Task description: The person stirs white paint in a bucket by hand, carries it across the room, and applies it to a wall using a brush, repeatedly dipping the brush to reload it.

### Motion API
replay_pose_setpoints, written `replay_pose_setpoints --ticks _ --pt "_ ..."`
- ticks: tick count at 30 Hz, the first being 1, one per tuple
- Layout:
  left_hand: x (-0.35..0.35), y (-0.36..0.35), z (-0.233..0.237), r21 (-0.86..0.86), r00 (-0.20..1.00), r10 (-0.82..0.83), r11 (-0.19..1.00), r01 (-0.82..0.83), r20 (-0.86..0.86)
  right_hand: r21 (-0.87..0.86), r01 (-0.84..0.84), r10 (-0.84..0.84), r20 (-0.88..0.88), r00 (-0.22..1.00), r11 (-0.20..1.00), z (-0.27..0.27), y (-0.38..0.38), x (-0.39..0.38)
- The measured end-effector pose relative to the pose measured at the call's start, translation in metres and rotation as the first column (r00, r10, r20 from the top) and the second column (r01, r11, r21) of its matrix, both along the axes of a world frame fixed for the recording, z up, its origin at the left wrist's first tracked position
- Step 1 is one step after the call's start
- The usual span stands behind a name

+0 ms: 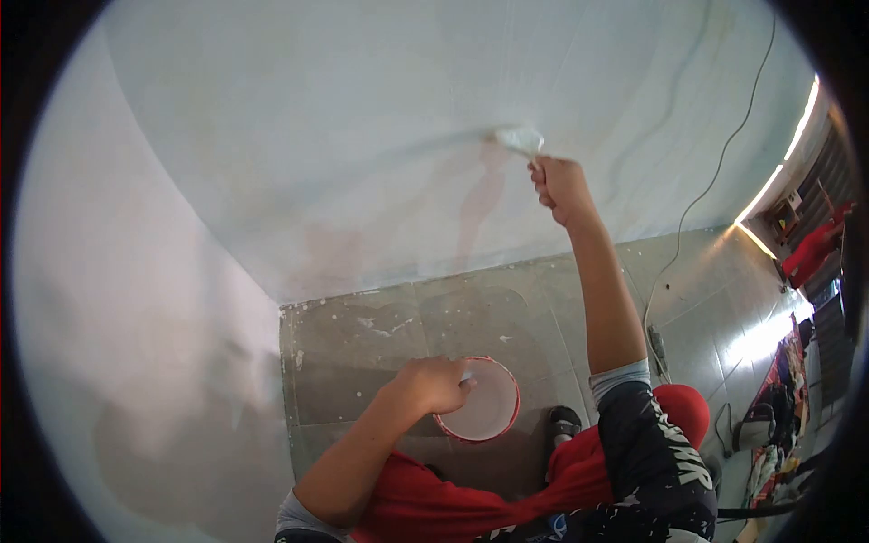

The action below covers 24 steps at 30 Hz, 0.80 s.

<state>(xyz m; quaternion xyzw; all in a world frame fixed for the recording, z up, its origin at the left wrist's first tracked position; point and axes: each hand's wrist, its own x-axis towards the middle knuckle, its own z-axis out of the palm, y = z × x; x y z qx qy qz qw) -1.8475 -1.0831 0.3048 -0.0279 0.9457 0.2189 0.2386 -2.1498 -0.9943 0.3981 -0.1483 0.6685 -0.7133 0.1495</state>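
My right hand (559,188) is raised at the wall, its fingers wrapped round the handle of a pale brush (520,140). The brush head lies at the whitish wall (362,127), and whether it touches cannot be told. Lower down, my left hand (434,385) grips the left rim of a round bucket (482,403) with a red edge. Pale liquid shows inside the bucket. Part of the left fingers is hidden behind the rim.
Grey floor tiles (353,339) with white splashes meet the wall. A second wall (136,271) stands at the left. A cable (715,176) hangs down the wall to the floor at the right. Cloths and other items (778,416) lie at the far right.
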Motion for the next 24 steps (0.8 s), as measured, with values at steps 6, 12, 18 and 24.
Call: replay_pose_setpoints --ticks 6,12,18,24 --pt "-0.005 0.004 0.007 -0.033 0.999 0.012 0.999 -0.011 0.037 -0.159 0.06 -0.064 -0.023 0.998 0.985 -0.007 0.003 0.015" --pt "-0.007 0.009 0.007 -0.044 0.997 0.03 0.999 -0.027 0.077 0.161 0.082 -0.123 0.263 0.957 0.983 -0.215 -0.01 -0.007" --pt "-0.005 0.013 0.007 -0.059 0.999 0.029 0.998 -0.026 0.043 0.298 0.077 -0.197 0.397 0.896 0.952 -0.285 0.019 -0.025" --pt "-0.014 0.009 0.01 -0.022 0.997 -0.003 1.0 0.005 0.081 0.267 0.06 -0.062 0.002 0.998 0.962 -0.072 0.026 -0.059"
